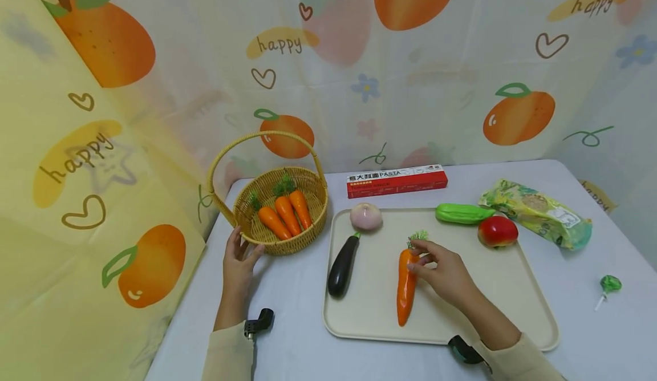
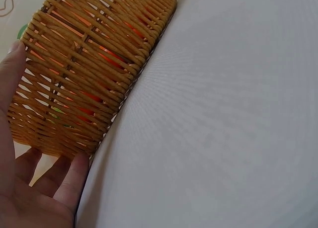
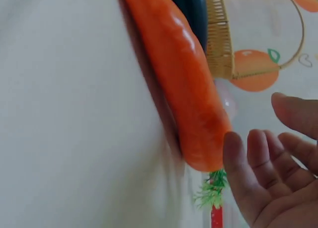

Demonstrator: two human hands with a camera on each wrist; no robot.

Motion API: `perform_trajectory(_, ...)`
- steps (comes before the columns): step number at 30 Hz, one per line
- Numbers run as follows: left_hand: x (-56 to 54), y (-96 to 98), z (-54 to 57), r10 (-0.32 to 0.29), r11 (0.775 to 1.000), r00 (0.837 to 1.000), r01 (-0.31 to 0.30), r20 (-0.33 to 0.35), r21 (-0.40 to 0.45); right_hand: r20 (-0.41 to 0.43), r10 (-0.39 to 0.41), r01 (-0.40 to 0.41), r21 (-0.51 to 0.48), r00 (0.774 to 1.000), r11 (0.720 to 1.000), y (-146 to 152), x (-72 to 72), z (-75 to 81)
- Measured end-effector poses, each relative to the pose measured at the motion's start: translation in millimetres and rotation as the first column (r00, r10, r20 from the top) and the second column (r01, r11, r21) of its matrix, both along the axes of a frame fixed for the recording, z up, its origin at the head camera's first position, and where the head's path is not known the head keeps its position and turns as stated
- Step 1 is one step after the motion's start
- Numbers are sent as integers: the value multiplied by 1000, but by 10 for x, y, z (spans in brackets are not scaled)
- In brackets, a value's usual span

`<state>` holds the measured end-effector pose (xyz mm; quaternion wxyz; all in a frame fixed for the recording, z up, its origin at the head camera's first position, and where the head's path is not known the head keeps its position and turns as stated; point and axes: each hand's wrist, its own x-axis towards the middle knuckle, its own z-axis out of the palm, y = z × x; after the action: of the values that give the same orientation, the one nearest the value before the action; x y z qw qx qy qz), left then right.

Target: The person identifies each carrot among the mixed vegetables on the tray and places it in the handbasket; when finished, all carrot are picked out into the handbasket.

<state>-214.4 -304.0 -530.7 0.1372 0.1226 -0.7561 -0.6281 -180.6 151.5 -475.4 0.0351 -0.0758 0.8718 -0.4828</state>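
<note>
A wicker basket [image 1: 283,247] with a tall handle stands at the back left, holding three carrots [image 1: 287,214]. My left hand [image 1: 239,267] rests against its near left side, thumb and fingers spread along the woven wall [image 2: 74,74]. On the beige tray [image 1: 477,307], an orange carrot [image 1: 405,290] with a green leafy top lies lengthwise. My right hand [image 1: 442,270] is beside its leafy end, and the right wrist view shows the index fingertip right at the carrot [image 3: 184,74]. That hand's thumb stands apart from the loosely bent fingers.
On the tray are an eggplant [image 1: 343,267], a pinkish-white bulb [image 1: 366,217], a green vegetable [image 1: 463,214] and a red fruit [image 1: 497,231]. Behind it lies a red pasta box [image 1: 397,182]. To the right are a green-yellow packet [image 1: 539,213] and a green lollipop [image 1: 611,284].
</note>
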Motion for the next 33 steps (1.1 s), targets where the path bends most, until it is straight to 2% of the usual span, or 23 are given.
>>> perform_trajectory(7, -5, 19, 19, 7, 1000, 1000, -7, 5, 3, 76, -64, 61, 48, 995, 997, 62, 38, -55)
perform_trajectory(10, -4, 18, 28, 5, 1000, 1000, -5, 11, 3, 114, -64, 53, 103, 991, 993, 46, 5, -98)
perform_trajectory(14, 11, 22, 50, -4, 1000, 1000, 4, 16, 23, 123, -51, 30, 167, 991, 985, -22, -45, -139)
perform_trajectory(17, 42, 47, 113, -17, 999, 1000, 16, 16, 39, 138, -44, 17, 193, 989, 981, -102, -74, -143)
perform_trajectory(22, 116, 132, 280, -32, 999, 999, 32, 3, 39, 174, -26, -18, 248, 984, 969, -248, -110, -151)
perform_trajectory(25, 143, 165, 329, -27, 999, 1000, 27, -2, 33, 181, -19, -30, 264, 983, 964, -313, -126, -163)
perform_trajectory(29, 142, 166, 322, -20, 999, 1000, 19, 3, 31, 192, -16, -33, 248, 981, 968, -349, -132, -169)
perform_trajectory(33, 96, 118, 237, -21, 998, 1000, 22, -17, 64, 190, -6, -34, 208, 982, 978, -332, -121, -158)
